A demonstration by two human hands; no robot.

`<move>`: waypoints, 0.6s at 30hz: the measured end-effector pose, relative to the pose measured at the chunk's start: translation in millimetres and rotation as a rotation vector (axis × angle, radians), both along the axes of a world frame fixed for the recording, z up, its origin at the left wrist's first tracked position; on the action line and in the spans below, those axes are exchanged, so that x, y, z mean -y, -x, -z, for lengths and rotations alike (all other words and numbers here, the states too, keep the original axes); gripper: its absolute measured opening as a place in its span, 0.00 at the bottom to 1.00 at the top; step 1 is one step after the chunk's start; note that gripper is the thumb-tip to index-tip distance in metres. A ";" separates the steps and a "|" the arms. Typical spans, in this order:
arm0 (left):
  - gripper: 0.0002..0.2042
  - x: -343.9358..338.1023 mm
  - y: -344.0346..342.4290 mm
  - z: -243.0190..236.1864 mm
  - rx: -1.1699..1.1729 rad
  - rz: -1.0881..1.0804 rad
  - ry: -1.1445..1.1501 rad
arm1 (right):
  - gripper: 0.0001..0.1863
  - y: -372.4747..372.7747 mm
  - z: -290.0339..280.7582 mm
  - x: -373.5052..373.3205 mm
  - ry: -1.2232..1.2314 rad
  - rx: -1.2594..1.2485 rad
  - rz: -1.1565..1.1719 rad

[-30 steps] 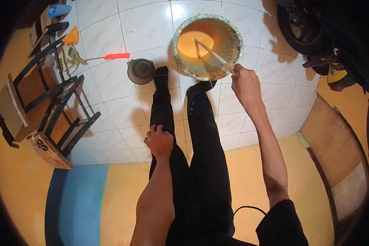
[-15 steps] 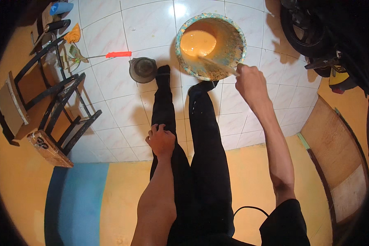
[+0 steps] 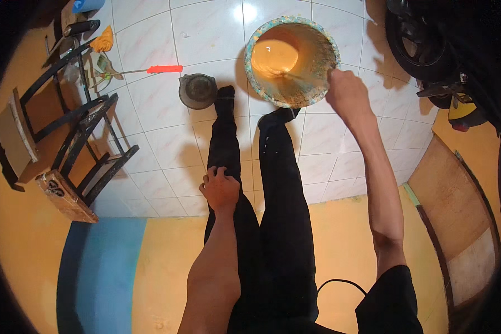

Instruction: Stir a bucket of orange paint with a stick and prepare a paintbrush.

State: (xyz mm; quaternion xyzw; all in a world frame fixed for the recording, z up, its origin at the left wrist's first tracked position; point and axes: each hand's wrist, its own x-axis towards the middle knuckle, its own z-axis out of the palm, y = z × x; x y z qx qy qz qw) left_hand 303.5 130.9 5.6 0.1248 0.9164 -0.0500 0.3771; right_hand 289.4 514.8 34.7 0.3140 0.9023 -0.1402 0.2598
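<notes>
**Indoors, a speckled bucket [image 3: 257, 83] of orange liquid [image 3: 275, 55], with a closed right hand [image 3: 348, 96] at its rim**

Farthest to the left of the bucket stands a black frame [image 3: 89, 123] with slanting legs, a pale board [image 3: 15, 136] on its outer side and a worn wooden slab [image 3: 65, 195] at its lower end. Past the frame's top, on the bucket's far left, a blue object [image 3: 88, 5] is cut off by the edge of view. Closer to the bucket, but on the same side, are a crumpled orange thing [image 3: 102, 40], some green leaves [image 3: 104, 65] and a bright red handle [image 3: 165, 69] on a thin shaft. A dark grey bowl [image 3: 199, 91] sits on the tiled floor [image 3: 206, 33] just left of the bucket, near the person's left foot [image 3: 225, 99].

Below and left of the bucket, the left hand [image 3: 220, 188] rests on the thigh, fingers loosely spread. The right foot [image 3: 278, 118] is close against the bucket's near side. Within the bucket, the liquid pools toward the upper left, and the inner wall is smeared. The right hand is curled tight at the bucket's right rim around a stick [image 3: 306, 78], which is blurred to a faint streak slanting toward the liquid. Well to the right of the bucket are a black wheel [image 3: 416, 42] and a yellow part [image 3: 462, 111] below it; nearer the person, on that side, stands a brown panel [image 3: 451, 189].
</notes>
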 end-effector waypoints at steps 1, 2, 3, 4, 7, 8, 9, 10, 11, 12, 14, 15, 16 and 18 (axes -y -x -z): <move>0.15 1.2 -0.3 0.6 0.000 -0.001 -0.002 | 0.05 1.9 0.7 -4.0 -0.080 0.027 0.009; 0.15 3.2 -1.0 1.5 -0.003 0.009 -0.004 | 0.04 2.1 0.0 -3.6 -0.101 -0.025 -0.024; 0.15 3.8 -1.6 2.3 -0.007 0.019 -0.007 | 0.04 2.9 -0.2 -0.8 -0.103 -0.024 -0.025; 0.15 3.7 -1.8 1.6 -0.004 0.019 -0.007 | 0.04 3.5 0.5 5.9 -0.101 -0.036 -0.030; 0.15 3.3 -1.4 0.6 -0.005 0.018 -0.004 | 0.05 -5.2 -0.1 26.0 -0.055 -0.041 -0.069; 0.15 6.0 -1.1 1.1 -0.010 0.027 0.000 | 0.07 -9.6 -0.6 32.5 -0.009 -0.037 -0.102; 0.15 8.3 -1.0 1.7 -0.016 0.036 0.004 | 0.07 -15.3 -2.2 36.6 -0.010 -0.038 -0.103; 0.15 10.0 -1.1 2.4 -0.017 0.033 0.005 | 0.08 -22.6 -3.4 38.7 0.015 -0.034 -0.059; 0.15 9.4 -2.8 3.0 -0.009 0.023 0.001 | 0.10 -31.6 -3.7 36.5 0.033 -0.024 -0.015; 0.15 8.4 -3.9 3.4 -0.001 0.012 -0.002 | 0.08 -43.5 2.5 30.6 0.001 -0.008 -0.007; 0.15 8.8 -2.9 2.6 0.001 0.016 0.012 | 0.09 -52.8 3.3 22.0 -0.001 0.020 0.024; 0.15 9.3 -2.4 2.3 0.001 0.020 0.024 | 0.10 -56.1 4.1 18.9 -0.004 0.046 0.056; 0.15 9.3 -2.8 2.9 0.002 0.020 0.023 | 0.10 -56.8 5.8 14.9 -0.019 0.092 0.077; 0.15 9.7 -3.6 4.2 -0.006 0.018 0.026 | 0.12 -57.9 6.9 7.4 -0.027 0.120 0.064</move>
